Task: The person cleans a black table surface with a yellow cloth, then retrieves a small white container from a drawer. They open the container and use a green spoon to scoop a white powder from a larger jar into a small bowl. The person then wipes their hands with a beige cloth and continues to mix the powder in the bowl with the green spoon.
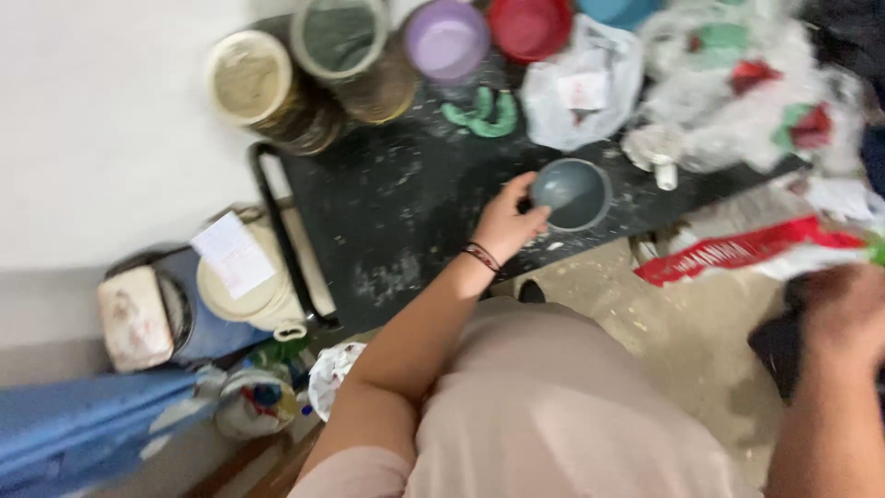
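Note:
My left hand (505, 224) reaches forward and grips the near rim of a small grey bowl (573, 194). The bowl stands on a black, dust-speckled cart top (387, 212) and looks empty. A dark beaded band circles my left wrist. My right hand (846, 314) is at the right edge of the view, blurred, over a dark object (782, 349). Whether it grips that object is unclear.
Round tubs of powder (247, 78) (339, 35), a purple bowl (446, 39), a red bowl (529, 26), green curved pieces (484, 112) and plastic bags (583, 88) crowd the cart's far side. A red and white sack (737, 251) lies right. A lidded white bucket (241, 277) stands left.

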